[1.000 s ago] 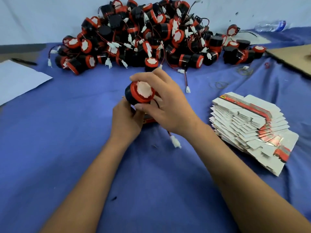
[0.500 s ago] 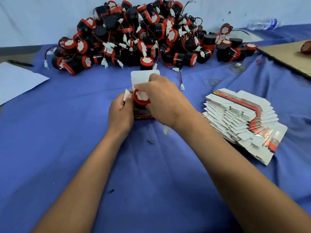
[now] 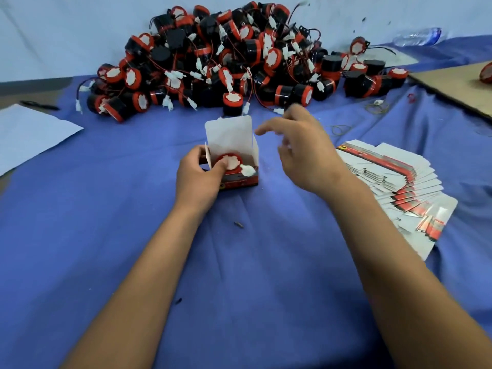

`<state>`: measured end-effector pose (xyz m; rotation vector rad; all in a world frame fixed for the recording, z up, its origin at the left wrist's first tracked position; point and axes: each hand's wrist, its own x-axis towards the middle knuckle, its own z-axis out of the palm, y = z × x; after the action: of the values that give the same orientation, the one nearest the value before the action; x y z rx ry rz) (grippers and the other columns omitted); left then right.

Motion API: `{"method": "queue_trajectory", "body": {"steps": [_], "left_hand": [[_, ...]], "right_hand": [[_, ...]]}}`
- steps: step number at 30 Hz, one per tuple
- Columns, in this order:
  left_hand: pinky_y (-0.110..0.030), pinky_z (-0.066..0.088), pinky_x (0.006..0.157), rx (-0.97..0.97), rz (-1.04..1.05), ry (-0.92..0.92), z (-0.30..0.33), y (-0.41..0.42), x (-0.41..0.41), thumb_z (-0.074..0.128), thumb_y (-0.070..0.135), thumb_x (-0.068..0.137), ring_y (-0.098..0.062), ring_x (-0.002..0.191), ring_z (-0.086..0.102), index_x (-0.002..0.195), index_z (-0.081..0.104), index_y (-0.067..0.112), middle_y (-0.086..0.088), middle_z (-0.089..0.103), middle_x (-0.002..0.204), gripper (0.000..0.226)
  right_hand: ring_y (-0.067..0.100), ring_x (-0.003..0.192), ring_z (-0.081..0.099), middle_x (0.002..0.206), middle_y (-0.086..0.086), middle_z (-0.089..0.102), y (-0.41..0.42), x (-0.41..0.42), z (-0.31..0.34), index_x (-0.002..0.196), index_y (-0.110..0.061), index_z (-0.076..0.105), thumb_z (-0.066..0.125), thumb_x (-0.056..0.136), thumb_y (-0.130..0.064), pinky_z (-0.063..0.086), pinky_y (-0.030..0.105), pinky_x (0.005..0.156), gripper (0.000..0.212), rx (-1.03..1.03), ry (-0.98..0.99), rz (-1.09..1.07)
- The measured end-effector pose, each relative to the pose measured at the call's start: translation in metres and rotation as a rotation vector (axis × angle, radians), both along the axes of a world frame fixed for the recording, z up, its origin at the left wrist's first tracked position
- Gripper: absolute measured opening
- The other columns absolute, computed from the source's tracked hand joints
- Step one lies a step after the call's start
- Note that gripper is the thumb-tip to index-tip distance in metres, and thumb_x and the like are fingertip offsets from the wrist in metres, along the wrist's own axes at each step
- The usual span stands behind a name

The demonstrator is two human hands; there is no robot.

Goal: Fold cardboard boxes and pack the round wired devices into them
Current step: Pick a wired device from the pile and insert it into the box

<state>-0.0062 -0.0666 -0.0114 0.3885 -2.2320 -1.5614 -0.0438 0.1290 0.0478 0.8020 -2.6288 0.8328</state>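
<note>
A blue cloth [image 3: 80, 222] covers the desk, and at its far side lies a heap of round wired devices [image 3: 234, 62] — black and red, with white plugs. An open box [image 3: 234, 166] stands on the cloth in the middle; a fanned stack of flat box blanks [image 3: 394, 187] lies to its right. White paper [image 3: 29, 134] and a pen [image 3: 40, 105] lie far left — brown cardboard [image 3: 458, 86], rubber bands [image 3: 378, 106] and a plastic bottle [image 3: 418, 35] far right.

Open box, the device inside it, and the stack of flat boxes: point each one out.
open box [image 3: 229, 129], head view, on its raised white lid flap.
device [image 3: 232, 160], head view, on its white top face.
stack of flat boxes [image 3: 394, 179], head view, on the top sheet.
</note>
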Motion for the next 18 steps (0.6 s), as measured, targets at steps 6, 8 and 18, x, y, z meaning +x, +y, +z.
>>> {"method": "queue_trajectory", "body": {"steps": [6, 8, 18], "left_hand": [[-0.018, 0.051, 0.065, 0.137, -0.017, -0.059, 0.01, 0.002, -0.003, 0.081, 0.014, 0.087, -0.01, 0.084, 0.069, 0.101, 0.069, 0.014, 0.001, 0.075, 0.097, 0.019], [-0.01, 0.042, 0.047, 0.184, -0.035, -0.097, 0.014, 0.003, -0.003, 0.082, 0.015, 0.087, 0.002, 0.063, 0.065, 0.095, 0.067, 0.019, 0.006, 0.072, 0.087, 0.018], [-0.039, 0.061, 0.087, 0.189, -0.145, -0.08, 0.015, 0.02, 0.012, 0.087, 0.014, 0.082, -0.021, 0.099, 0.075, 0.106, 0.072, 0.01, -0.002, 0.077, 0.107, 0.028]], "right_hand": [[0.013, 0.059, 0.057, 0.066, -0.004, 0.065, -0.002, 0.015, 0.001, 0.094, -0.012, 0.079, 0.082, 0.085, -0.012, 0.045, 0.022, 0.06, 0.01, -0.087, -0.11, 0.258], [0.015, 0.056, 0.052, 0.064, -0.003, 0.062, -0.014, 0.016, 0.003, 0.087, -0.008, 0.076, 0.076, 0.09, -0.013, 0.044, 0.03, 0.06, 0.006, -0.069, 0.003, 0.177], [0.017, 0.055, 0.023, 0.066, 0.0, 0.026, -0.053, 0.021, 0.013, 0.064, -0.021, 0.022, 0.055, 0.083, -0.003, 0.011, 0.029, 0.047, 0.042, 0.045, 0.055, -0.324]]}}
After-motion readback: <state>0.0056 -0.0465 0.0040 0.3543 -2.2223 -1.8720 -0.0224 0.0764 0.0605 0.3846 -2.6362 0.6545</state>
